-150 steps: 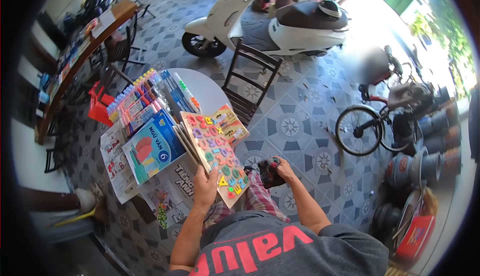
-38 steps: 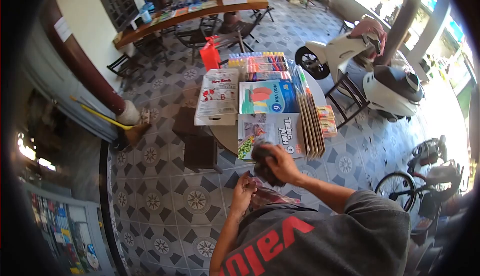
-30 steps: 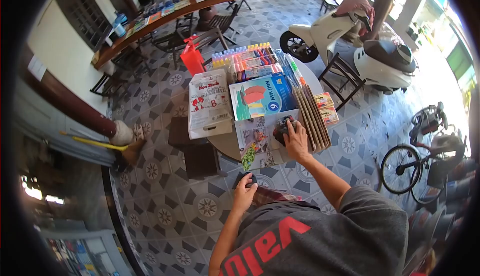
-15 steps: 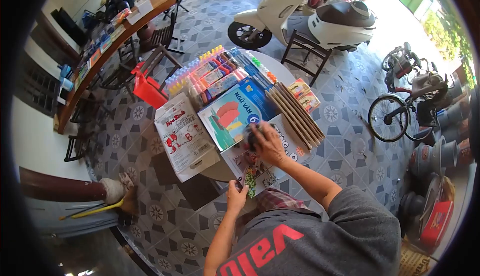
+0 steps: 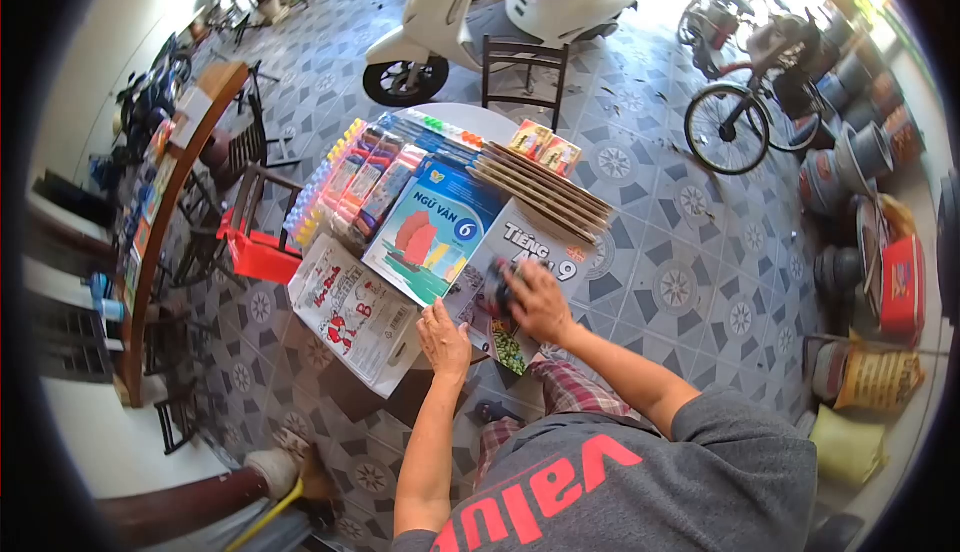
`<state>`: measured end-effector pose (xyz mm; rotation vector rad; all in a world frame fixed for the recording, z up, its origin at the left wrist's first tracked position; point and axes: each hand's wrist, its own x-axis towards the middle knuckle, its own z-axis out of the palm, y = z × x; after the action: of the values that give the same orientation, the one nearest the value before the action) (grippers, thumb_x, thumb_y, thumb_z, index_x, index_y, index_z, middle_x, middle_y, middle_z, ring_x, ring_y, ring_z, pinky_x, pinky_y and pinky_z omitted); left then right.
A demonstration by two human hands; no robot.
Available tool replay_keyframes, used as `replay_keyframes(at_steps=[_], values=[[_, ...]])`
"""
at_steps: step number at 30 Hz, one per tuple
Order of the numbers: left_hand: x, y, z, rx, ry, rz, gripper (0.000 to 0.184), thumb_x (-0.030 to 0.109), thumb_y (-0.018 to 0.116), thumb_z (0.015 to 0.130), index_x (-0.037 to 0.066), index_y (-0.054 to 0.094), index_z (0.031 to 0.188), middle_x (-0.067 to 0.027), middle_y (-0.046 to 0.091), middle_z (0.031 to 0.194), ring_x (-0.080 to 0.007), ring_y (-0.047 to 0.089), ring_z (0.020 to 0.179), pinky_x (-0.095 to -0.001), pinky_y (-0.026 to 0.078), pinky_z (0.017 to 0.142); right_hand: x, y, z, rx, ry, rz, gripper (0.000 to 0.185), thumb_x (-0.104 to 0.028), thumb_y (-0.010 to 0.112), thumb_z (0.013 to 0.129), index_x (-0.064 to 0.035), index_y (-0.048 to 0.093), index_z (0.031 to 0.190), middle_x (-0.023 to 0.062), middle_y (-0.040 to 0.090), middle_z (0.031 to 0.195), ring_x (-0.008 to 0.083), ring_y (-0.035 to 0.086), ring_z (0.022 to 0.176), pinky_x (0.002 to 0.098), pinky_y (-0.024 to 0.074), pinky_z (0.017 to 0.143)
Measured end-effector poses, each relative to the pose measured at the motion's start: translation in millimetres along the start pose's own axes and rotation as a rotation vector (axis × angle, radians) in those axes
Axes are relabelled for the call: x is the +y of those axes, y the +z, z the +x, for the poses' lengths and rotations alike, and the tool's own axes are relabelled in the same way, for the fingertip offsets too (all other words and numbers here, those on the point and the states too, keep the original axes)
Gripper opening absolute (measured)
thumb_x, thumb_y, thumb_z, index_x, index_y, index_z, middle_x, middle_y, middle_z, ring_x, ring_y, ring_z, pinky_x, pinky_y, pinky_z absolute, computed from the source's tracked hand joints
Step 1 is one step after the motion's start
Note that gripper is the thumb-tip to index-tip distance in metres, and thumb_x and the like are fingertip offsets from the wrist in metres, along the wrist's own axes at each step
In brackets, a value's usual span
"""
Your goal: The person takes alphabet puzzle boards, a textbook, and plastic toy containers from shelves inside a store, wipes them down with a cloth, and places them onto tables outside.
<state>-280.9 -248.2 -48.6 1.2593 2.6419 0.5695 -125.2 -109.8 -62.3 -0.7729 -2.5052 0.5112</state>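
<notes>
We see strong daylight coming in from the upper right, where the view beyond the bicycle (image 5: pixel 728 132) burns out to white. Toward the left the light drops, and the motorbikes (image 5: pixel 152 92) sit in shade. The wide lens bends the scene, with black filling the corners and the outer areas stretched and soft. We read the lettering on the blue book (image 5: pixel 428 232) clearly, while the right hand (image 5: pixel 542 304) and its dark object (image 5: pixel 500 288) look smeared.

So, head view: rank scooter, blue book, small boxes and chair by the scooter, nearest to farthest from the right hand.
1. Blue book, left of the right hand
2. Small boxes, far side of table
3. Chair, beyond table
4. Scooter, behind chair
</notes>
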Motion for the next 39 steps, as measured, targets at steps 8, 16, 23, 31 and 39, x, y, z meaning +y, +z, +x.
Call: replay_keyframes(at_steps=[8, 16, 23, 31, 39], values=[[2, 3, -6, 0.002, 0.009, 0.04, 0.07, 0.014, 0.073, 0.074, -0.005, 0.037, 0.13, -0.0222, 0.045, 0.119, -0.0384, 0.047, 0.109, -0.0448, 0.042, 0.092, -40, 21, -23, 0.122, 0.102, -0.115, 0.059, -0.022, 0.061, 0.08, -0.0054, 0.045, 0.135, 0.0244, 0.036, 0.136, 0.0433, 0.035, 0.125, 0.0488, 0.0289, 0.106], [-21, -7, -6, -0.105, -0.073, -0.153, 0.065, 0.026, 0.084, 0.062, 0.008, 0.049, 0.114, -0.0188, 0.047, 0.107, -0.0376, 0.049, 0.104, -0.0436, 0.041, 0.091, -37, -8, -65, 0.002, 0.013, -0.002, 0.057, -0.018, 0.068, 0.074, -0.0127, 0.053, 0.129, 0.0195, 0.044, 0.128, 0.0376, 0.042, 0.119, 0.0471, 0.0345, 0.1], [-27, 13, -48, 0.092, -0.09, -0.453, 0.061, 0.019, 0.084, 0.062, 0.009, 0.049, 0.111, -0.0163, 0.047, 0.102, -0.0351, 0.049, 0.101, -0.043, 0.041, 0.089, 17, -16, -64, 0.331, 0.38, -0.123, 0.063, -0.01, 0.069, 0.071, -0.0104, 0.049, 0.131, 0.0213, 0.046, 0.119, 0.0386, 0.047, 0.108, 0.0453, 0.0386, 0.094], [-44, 59, -76, -0.014, -0.671, -1.79, 0.045, 0.002, 0.072, 0.078, 0.008, 0.049, 0.116, -0.0084, 0.057, 0.112, -0.0224, 0.057, 0.102, -0.0383, 0.048, 0.088, 22, 0, -66, 0.327, 0.534, 0.2, 0.062, -0.014, 0.061, 0.076, -0.0047, 0.042, 0.134, 0.0257, 0.049, 0.116, 0.043, 0.046, 0.108, 0.0465, 0.0374, 0.096], [-10, 10, -88, -0.214, -0.619, -1.631, 0.033, 0.017, 0.059, 0.092, 0.012, 0.046, 0.122, -0.0061, 0.059, 0.109, -0.0212, 0.066, 0.083, -0.0405, 0.058, 0.063, 46, -29, -73, 0.304, 1.014, 1.17, 0.035, -0.014, 0.055, 0.088, -0.0064, 0.053, 0.122, 0.0139, 0.066, 0.103, 0.0276, 0.066, 0.086, 0.0365, 0.0525, 0.08]])
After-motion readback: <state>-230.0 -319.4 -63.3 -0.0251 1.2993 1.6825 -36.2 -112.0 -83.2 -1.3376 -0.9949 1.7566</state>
